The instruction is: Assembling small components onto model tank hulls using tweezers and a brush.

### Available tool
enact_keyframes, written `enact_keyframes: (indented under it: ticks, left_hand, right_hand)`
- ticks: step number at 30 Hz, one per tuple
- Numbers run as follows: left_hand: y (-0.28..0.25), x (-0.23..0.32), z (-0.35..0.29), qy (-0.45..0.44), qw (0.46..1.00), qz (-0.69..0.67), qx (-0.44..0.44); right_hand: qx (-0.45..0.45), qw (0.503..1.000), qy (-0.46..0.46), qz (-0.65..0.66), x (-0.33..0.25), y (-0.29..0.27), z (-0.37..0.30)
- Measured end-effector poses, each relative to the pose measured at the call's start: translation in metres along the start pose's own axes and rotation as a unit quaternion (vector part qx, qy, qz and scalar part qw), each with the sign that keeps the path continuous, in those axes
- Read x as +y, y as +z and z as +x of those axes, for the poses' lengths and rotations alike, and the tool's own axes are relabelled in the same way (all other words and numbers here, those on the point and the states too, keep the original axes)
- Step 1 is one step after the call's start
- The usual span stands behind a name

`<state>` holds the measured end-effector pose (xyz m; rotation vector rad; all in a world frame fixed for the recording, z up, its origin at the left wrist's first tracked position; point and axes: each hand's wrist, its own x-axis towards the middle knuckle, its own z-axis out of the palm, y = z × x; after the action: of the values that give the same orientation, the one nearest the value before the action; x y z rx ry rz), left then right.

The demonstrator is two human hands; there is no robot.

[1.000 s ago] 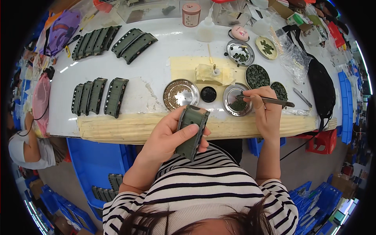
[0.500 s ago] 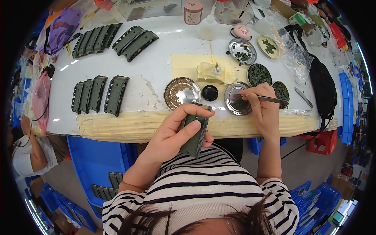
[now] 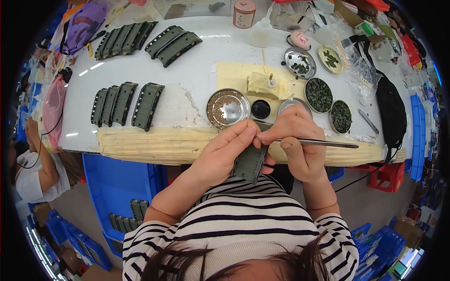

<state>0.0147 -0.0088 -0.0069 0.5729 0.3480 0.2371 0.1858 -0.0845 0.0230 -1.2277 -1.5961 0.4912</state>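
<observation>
My left hand [image 3: 222, 152] grips a dark green, slightly curved ribbed panel [image 3: 248, 167], held over the table's front edge. In my right hand [image 3: 302, 145] are metal tweezers [image 3: 333, 142], lying across the fingers with the shank pointing right. Thumb and fingertips of both hands come close together at the panel's upper end. The tweezers' tips and any small part there are hidden by the fingers. Just beyond my right hand, a shallow metal dish [image 3: 284, 106] is partly covered by it. A small black pot [image 3: 260, 109] stands left of that dish.
Similar green panels [image 3: 112, 104] lie in groups at left, with others [image 3: 131, 216] in a blue bin [image 3: 101, 187] below. A metal dish [image 3: 236, 112] holds brown bits. Dishes of dark green pieces [image 3: 319, 95] and a second pair of tweezers [image 3: 368, 121] lie right. A co-worker's arm [image 3: 42, 150] shows far left.
My right hand has moved left with the tweezers, from above the metal dish to the panel's upper end. My left hand has shifted slightly right with the panel. The head view has turned a little.
</observation>
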Motion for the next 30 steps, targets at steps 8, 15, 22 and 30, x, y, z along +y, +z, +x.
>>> enact_keyframes:
  ticks: [8, 15, 22, 30]
  left_hand:
    - [-0.002, 0.002, -0.001, 0.009, 0.999, 0.028, 0.015]
    - [-0.004, 0.002, -0.002, -0.015, 1.0, 0.011, 0.01]
    - [-0.006, 0.002, -0.002, -0.024, 0.999, 0.025, -0.002]
    - [0.005, 0.01, -0.01, 0.024, 0.998, 0.027, 0.059]
  right_hand:
    - [0.032, 0.995, 0.022, 0.091, 0.001, 0.005, -0.002]
    - [0.002, 0.993, 0.034, 0.112, 0.001, 0.005, -0.001]
    - [-0.009, 0.994, 0.022, 0.105, 0.0, 0.005, -0.001]
    - [0.102, 0.99, 0.06, 0.073, 0.01, 0.007, -0.011]
